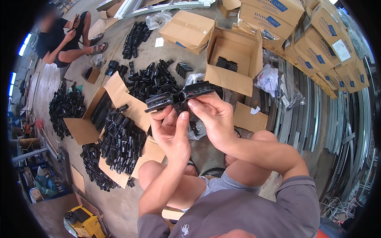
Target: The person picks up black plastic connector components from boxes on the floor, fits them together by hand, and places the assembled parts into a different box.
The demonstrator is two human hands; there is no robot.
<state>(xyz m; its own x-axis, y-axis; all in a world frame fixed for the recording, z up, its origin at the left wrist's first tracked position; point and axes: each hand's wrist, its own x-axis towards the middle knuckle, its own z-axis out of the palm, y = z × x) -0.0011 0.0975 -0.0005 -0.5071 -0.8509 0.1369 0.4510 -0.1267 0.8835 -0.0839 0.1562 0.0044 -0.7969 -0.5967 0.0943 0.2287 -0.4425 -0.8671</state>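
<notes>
While the person sits low over the concrete floor [166,51] with bare knees drawn up, both hands are raised in front of the chest and closed around a black plastic part [180,97]. The left hand [171,133] grips it from below, thumb pressed up against the underside near the middle and the other fingers curled behind. The right hand [212,117] grasps the part's right half, fingertips pinched over the top edge and the thumb laid along the front. The part is long and angular, held roughly level between the two hands, its left end sticking out past the left hand's fingers.

Just beyond the hands lies a heap of black parts [149,79] of the same sort, spread on the floor. To the person's left, a flattened sheet of cardboard [131,105] carries another pile of black pieces [121,144], some spilling off its lower edge. Straight ahead and a little right stands an open cardboard box [234,59] with a few black parts at the bottom. Stacked closed cartons [313,35] line the right side, with grey metal rails [313,111] lying beside them. A crumpled clear plastic bag [274,81] sits between box and rails. Far off to the left, another person [63,37] sits on the floor, well apart, hands busy with something dark.
</notes>
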